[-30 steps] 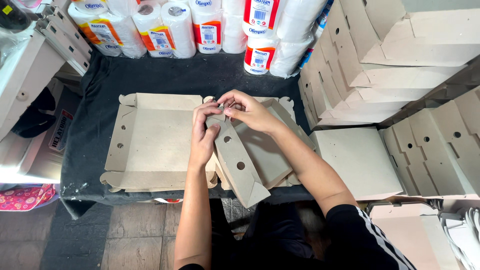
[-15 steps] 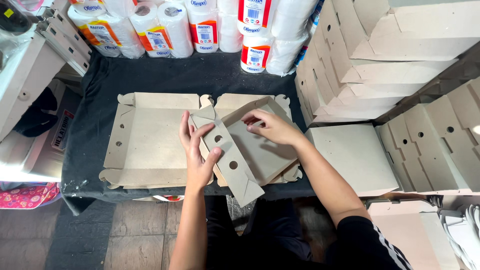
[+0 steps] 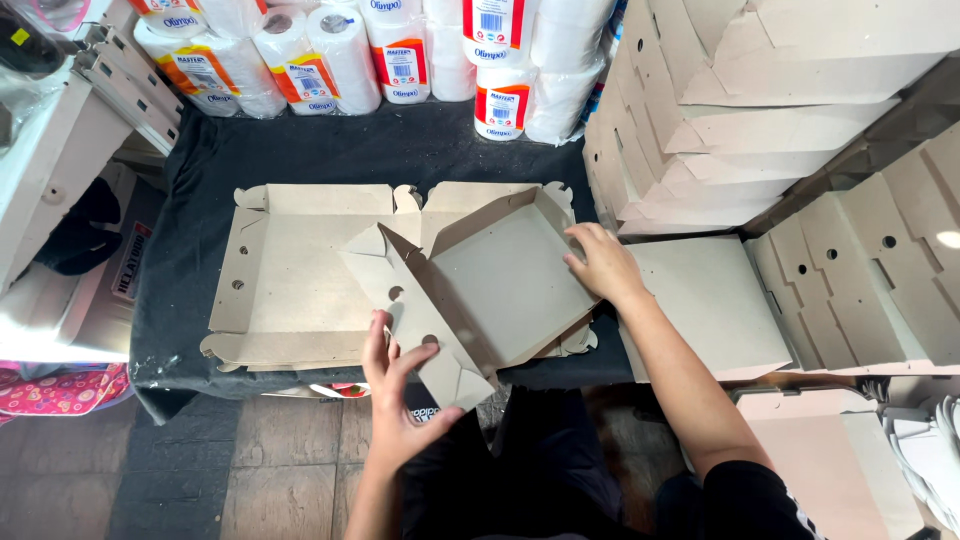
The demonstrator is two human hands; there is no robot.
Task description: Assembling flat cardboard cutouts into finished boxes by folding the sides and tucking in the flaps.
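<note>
A half-folded brown cardboard box [image 3: 500, 280] lies tilted on top of a stack of flat box blanks [image 3: 290, 270] on a black-covered table. Its left wall, pierced with round holes, stands up with a pointed corner flap. My left hand [image 3: 400, 395] rests with spread fingers against the lower end of that wall near the table's front edge. My right hand [image 3: 603, 262] presses on the box's right edge, fingers curled over the rim. The box's inside floor is bare.
Wrapped rolls of paper [image 3: 400, 50] stand along the table's back edge. Stacks of folded boxes [image 3: 740, 110] rise at the right, with more folded ones [image 3: 860, 270] beside them. A white shelf [image 3: 50, 150] stands at the left. Tiled floor [image 3: 250, 470] lies below.
Both hands have moved apart from the box's middle: my left hand slid down to the front end of the raised wall, my right hand went to the right edge. The box has opened up wider.
</note>
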